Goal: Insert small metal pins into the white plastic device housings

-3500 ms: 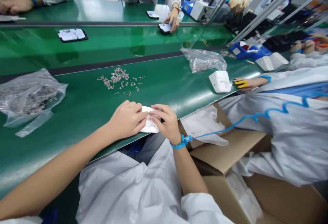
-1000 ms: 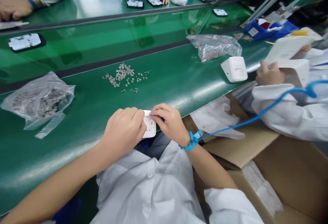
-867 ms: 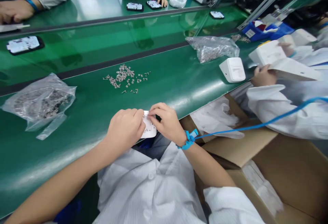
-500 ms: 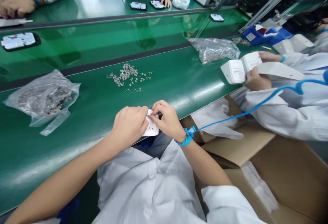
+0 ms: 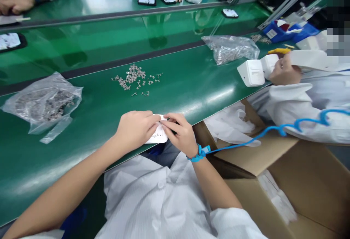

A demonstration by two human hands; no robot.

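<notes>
**Small white part pinched between both hands at the bench edge**

A small white flat plastic part [image 5: 158, 135] is held at the near edge of the glossy green bench top [image 5: 191, 82], right in front of the person's body. The left hand [image 5: 136, 128] is curled over the part's left side, knuckles up, fingers bent down and closed onto it, the bare forearm running in from the lower left. The right hand [image 5: 179, 133] is brought in from the other side, wrist cocked, thumb and forefinger drawn together in a narrow pinch on the part's top edge, where the two hands' fingertips meet. A blue wrist strap [image 5: 199, 153] is worn on the right wrist, and its coiled blue cord [image 5: 273, 129] is trailed off to the right. Further up the bench, well apart from the hands, a scatter of small silvery metal pieces [image 5: 135, 80] is laid out. A clear plastic bag of dark parts [image 5: 43, 102] is seen to the left, an open brown cardboard box [image 5: 287, 180] to the lower right.
</notes>
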